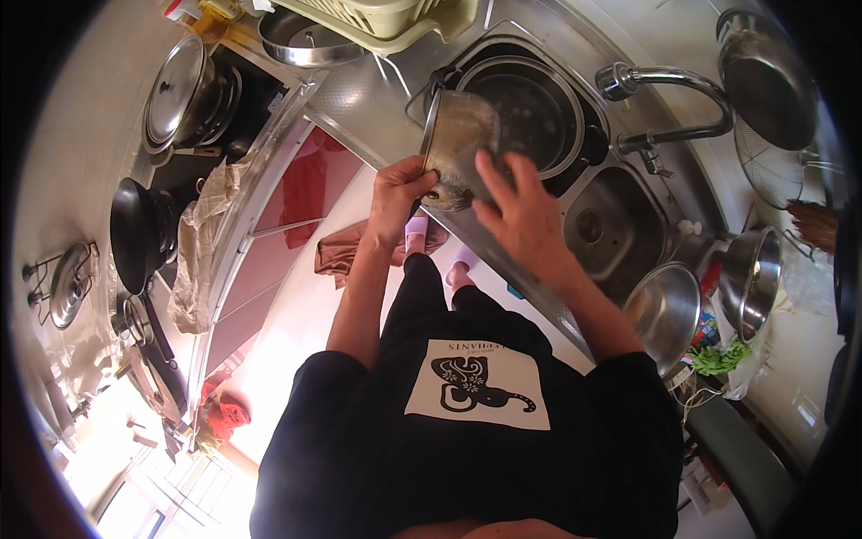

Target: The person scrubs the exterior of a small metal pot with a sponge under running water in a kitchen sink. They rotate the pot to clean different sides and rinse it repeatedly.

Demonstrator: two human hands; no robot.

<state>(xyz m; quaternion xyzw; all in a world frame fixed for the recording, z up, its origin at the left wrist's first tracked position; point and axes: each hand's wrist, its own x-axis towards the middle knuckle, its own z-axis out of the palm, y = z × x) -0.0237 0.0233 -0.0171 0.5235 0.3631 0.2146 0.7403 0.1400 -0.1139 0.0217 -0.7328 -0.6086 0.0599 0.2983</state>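
My left hand (403,192) grips a metal pot (465,124) at its near side, thumb over the rim. The pot is tipped on its side, and its wall looks brownish and stained. A dark loop handle (438,79) sticks out at its far end. My right hand (522,209) is blurred, with its fingers apart beside the pot's wall; whether they touch it I cannot tell. Behind the pot, a large round dark basin (572,128) holding water sits in the sink's far bowl. Nearer to me lies the other steel sink bowl (592,229), with its drain visible.
A chrome faucet (714,87) arches in from the right. A pale dish rack (404,23) and a shallow pan (303,44) stand at the back. Steel bowls (663,313) and leafy greens (720,358) are at right. A lidded pot (176,94) and a wok (133,229) are at left.
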